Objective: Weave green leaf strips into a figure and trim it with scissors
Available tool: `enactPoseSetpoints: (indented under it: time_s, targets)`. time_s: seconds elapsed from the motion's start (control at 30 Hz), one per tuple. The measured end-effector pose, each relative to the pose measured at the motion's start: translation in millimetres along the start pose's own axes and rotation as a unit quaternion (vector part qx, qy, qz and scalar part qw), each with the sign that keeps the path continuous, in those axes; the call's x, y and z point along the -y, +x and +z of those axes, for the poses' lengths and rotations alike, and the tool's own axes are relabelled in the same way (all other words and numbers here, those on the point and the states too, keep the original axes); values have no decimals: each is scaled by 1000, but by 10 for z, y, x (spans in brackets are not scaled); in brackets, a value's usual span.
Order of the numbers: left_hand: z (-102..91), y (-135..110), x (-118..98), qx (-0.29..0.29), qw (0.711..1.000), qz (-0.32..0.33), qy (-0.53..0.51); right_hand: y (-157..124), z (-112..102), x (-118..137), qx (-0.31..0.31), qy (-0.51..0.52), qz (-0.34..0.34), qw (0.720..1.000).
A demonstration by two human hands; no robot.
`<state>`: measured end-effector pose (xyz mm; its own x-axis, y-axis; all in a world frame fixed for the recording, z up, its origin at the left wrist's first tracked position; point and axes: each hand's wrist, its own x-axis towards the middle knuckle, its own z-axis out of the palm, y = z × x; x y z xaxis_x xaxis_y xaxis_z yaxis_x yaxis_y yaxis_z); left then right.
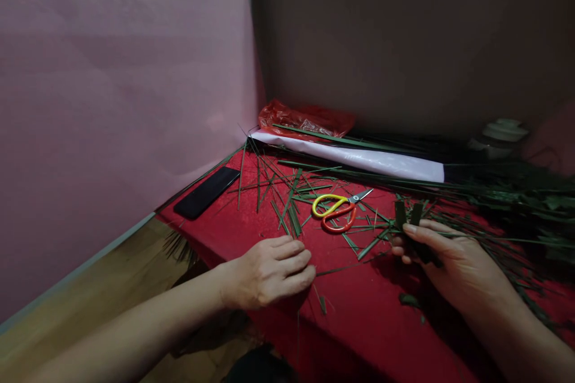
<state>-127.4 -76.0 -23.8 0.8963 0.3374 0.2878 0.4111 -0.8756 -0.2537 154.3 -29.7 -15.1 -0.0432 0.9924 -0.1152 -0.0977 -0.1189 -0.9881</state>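
Note:
My right hand [442, 251] pinches a small folded or woven piece of green leaf strips [401, 215] between thumb and fingers, above the table's right side. Two flat ends stick up past the thumb. My left hand [281, 269] is closed, knuckles up, low over the red table near its front edge. Its fingertips are turned under, so whatever they hold is hidden; a thin strip [335, 270] runs right from beside them. Between the hands and farther back lie scissors [339, 212] with one yellow and one red handle loop, blades pointing right. Cut leaf strips [294, 218] are scattered around them.
A black phone [206, 192] lies at the table's left edge. Behind are a white wrapped roll [359, 155] and a red plastic bag [305, 118]. Piled green leaves [507, 191] cover the right side, with a white lidded container [504, 131] behind. A pink wall [121, 102] stands left.

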Motion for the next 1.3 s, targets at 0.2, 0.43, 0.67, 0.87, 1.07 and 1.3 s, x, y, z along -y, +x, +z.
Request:
enactPoseSetpoints:
  time_s: [0.2, 0.43, 0.67, 0.87, 1.07, 1.3]
  targets:
    - [-55, 44, -73, -45, 998, -23, -23, -40, 70, 125, -21, -18, 3, 1000]
    - [-99, 233, -173, -74, 996, 26, -50, -52, 132, 216, -42, -56, -13, 998]
    - [-27, 433, -355, -82, 989, 79, -98, -42, 142, 215, -32, -92, -45, 994]
    - [-36, 536, -447, -70, 987, 102, -102, -26, 84, 119, -46, -4, 41, 998]
    - [-133, 609, -359, -56, 987, 138, -60, 22, -39, -71, -15, 72, 85, 994]
    - [-251, 622, -111, -48, 990, 129, 17, 35, -43, -96, -21, 46, 52, 997]
